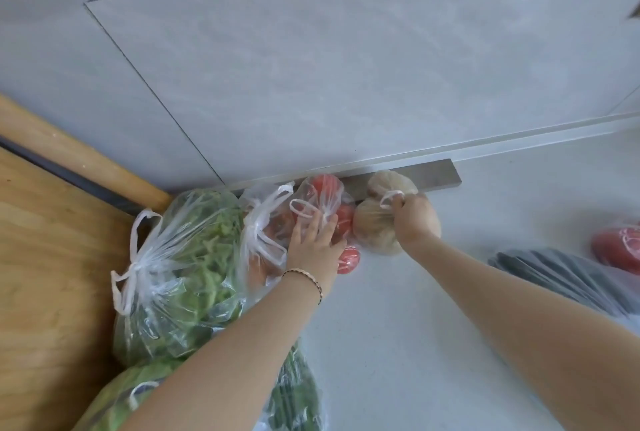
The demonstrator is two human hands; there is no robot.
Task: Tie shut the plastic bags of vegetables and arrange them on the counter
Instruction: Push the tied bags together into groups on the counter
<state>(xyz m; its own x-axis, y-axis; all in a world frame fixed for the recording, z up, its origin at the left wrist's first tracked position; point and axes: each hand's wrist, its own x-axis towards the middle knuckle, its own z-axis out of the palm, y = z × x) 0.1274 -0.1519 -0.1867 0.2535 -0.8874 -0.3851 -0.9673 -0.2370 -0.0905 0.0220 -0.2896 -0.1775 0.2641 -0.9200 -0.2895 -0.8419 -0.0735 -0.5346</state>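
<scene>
Two jobs are running on the pale grey counter (433,309): the left hand (313,240) is pressing straight, released fingers (311,222) on the clear knotted plastic bag of red tomatoes (323,188), probably steadying it, while the right hand (414,219) is grasping the tied handles (389,196) of the clear plastic bag of tan vegetables (370,226), seemingly seating it alongside.

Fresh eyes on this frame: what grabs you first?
Both hands meet at the back of the white counter: the left hand lies flat on the tomato bag, and the right hand grips the top of the tan bag beside it. At left, a large tied bag of greens sits next to the wooden surface.
</scene>
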